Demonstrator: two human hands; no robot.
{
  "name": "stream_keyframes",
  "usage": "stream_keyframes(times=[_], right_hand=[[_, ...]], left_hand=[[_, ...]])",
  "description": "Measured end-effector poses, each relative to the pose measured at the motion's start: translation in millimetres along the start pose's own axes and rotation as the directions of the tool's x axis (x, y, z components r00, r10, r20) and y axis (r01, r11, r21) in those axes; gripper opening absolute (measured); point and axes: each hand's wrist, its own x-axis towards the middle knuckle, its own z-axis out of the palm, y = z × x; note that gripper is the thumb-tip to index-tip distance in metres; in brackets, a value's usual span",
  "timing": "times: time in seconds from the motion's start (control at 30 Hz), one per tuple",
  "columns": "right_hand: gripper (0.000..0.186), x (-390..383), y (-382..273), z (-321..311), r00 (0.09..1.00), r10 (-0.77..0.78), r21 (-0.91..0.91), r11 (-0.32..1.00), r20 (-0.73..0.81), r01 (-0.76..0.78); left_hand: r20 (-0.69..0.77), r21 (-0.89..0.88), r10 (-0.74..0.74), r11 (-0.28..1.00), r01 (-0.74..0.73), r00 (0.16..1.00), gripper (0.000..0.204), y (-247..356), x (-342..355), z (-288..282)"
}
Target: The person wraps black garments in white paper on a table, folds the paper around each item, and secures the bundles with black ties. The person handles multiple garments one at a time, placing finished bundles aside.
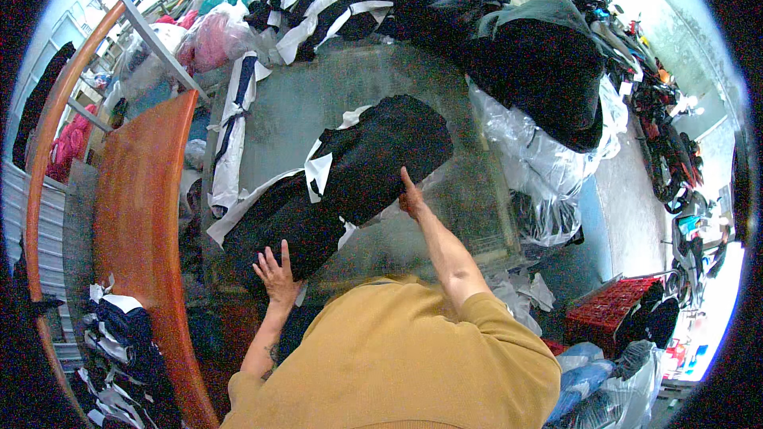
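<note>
Garments [350,179] in black with white panels lie as one long bundle across the middle of the grey bench [453,199], running from the near left corner up toward the far right. The left hand [278,270] rests flat on the near end of the bundle, fingers spread wide, palm down on the black cloth. The right hand [411,197] is at the bundle's right edge about halfway along, fingers held together and pressed against the cloth; it grips nothing that can be seen. Both forearms come out of mustard-yellow sleeves [397,357] at the bottom of the view.

A narrow white and navy piece [234,135] lies on the left part of the bench, well apart from the bundle. Clear plastic bags [540,155] hang over the bench's right side, under a big dark heap [540,63] at the far right corner. More black-and-white garments [350,0] are stacked along the far edge. An orange-brown rail [139,214] curves down the left, with folded navy and white pieces [119,334] beside it low on the left. A red crate [608,310] stands on the floor at the lower right.
</note>
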Motion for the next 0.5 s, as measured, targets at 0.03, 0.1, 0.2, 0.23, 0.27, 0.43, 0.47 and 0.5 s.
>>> stream_keyframes(times=[0.03,0.1,0.2,0.23,0.27,0.43,0.47,0.5], right_hand=[[0.068,8,9,9,0.999,-0.045,0.028,0.999,-0.020,0.045],[0.061,45,42,0,0.982,-0.057,0.015,0.998,-0.178,0.061],[0.054,124,74,-107,0.742,-0.472,-0.352,0.875,-0.475,0.332],[0.051,118,74,-108,0.748,-0.522,-0.489,0.818,-0.409,0.303],[0.048,107,67,-112,0.742,-0.575,-0.620,0.733,-0.345,0.280],[0.051,-28,-80,-16,0.888,-0.436,-0.505,0.805,-0.146,0.311],[0.052,-26,-93,-22,0.878,-0.467,-0.510,0.783,-0.105,0.356],[0.060,-35,-110,-12,0.868,-0.494,-0.587,0.717,-0.047,0.376]], left_hand=[[-0.021,-0.076,0.041,0.996,-0.042,0.999,0.118,-21,1,8],[-0.075,-0.240,0.132,0.960,-0.147,0.988,0.101,-43,11,17],[-0.106,-0.376,0.327,0.861,-0.342,0.939,0.087,-11,74,-14],[-0.055,-0.386,0.334,0.862,-0.329,0.941,0.086,-16,74,-24],[-0.007,-0.401,0.342,0.860,-0.316,0.940,0.085,-22,76,-37],[0.206,-0.639,0.400,0.747,-0.186,0.893,0.102,-76,75,-144],[0.260,-0.704,0.452,0.694,-0.153,0.853,0.105,-82,92,-153],[0.299,-0.785,0.524,0.610,-0.106,0.798,0.106,-95,110,-143]])
